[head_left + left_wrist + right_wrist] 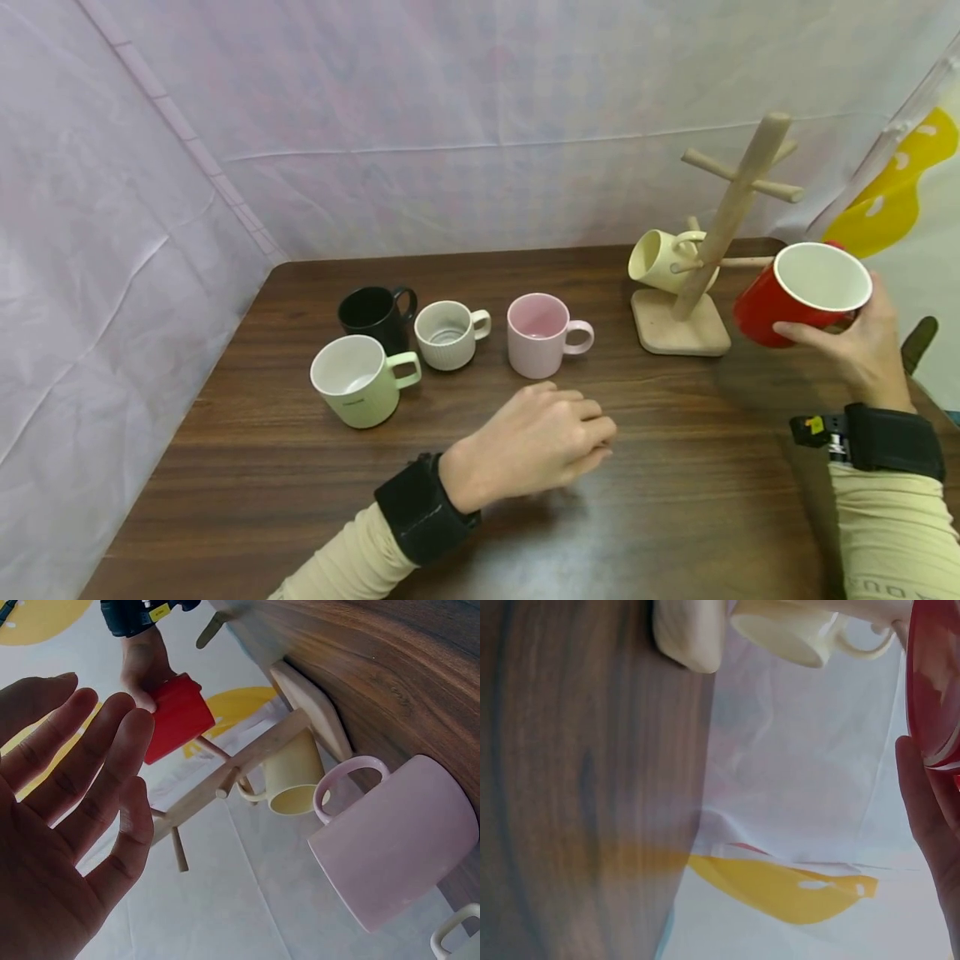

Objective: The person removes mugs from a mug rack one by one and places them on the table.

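Note:
My right hand (pixel 870 350) grips a red mug (pixel 780 304) with a white inside, thumb on its near side, held up at the right of the wooden mug tree (pixel 723 242). In the head view the mug overlaps the tip of a lower peg. A cream mug (pixel 660 258) hangs tilted by its handle on the tree's left side. My left hand (pixel 532 442) hovers over the middle of the table, holding nothing; its fingers are loosely bent in the left wrist view. Nearest to it stands a pink mug (pixel 537 337), upright with its handle to the right.
Left of the pink mug stand a ribbed white cup (pixel 447 337), a black mug (pixel 372 312) and a pale green mug (pixel 358 387). A white curtain (pixel 450 192) hangs behind the brown wooden table (pixel 300 500). Upper pegs (pixel 776 191) of the tree stick out bare.

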`<state>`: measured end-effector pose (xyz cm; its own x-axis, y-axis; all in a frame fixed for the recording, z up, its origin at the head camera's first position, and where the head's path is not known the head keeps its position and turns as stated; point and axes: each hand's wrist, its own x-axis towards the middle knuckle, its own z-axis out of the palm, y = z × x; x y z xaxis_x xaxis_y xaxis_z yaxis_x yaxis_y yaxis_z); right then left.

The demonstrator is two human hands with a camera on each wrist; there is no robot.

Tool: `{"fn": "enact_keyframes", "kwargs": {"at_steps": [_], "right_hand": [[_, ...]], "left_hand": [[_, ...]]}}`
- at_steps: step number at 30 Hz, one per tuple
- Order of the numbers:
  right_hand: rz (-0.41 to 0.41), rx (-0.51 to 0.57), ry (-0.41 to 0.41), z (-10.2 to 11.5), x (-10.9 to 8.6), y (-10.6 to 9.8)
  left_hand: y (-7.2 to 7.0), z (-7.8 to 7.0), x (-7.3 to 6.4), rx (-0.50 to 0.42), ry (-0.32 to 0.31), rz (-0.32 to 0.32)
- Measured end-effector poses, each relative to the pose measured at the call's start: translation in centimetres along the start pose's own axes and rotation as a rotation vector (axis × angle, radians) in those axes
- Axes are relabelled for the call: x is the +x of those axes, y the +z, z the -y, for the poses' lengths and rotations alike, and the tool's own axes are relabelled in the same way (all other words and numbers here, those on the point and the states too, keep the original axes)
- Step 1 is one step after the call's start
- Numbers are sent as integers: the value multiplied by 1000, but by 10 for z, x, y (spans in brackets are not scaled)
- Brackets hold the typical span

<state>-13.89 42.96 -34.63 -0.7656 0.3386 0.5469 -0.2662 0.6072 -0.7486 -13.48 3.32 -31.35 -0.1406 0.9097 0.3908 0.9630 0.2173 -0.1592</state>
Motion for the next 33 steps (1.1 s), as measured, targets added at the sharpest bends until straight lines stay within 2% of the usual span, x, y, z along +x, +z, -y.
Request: {"fn": "enact_keyframes", "kwargs": {"at_steps": [9, 19, 24, 33], "right_hand": [[-8, 43, -26, 10, -1, 2], [22, 103, -84, 24, 0, 7], [46, 129, -120, 35, 0, 10], [73, 211, -186, 45, -1, 19]], "left_hand": [[-2, 2, -1, -1, -12, 22], [-3, 8, -3, -40, -59, -3], [-5, 13, -5, -30, -85, -42], [-8, 26, -12, -44, -190, -122]]}}
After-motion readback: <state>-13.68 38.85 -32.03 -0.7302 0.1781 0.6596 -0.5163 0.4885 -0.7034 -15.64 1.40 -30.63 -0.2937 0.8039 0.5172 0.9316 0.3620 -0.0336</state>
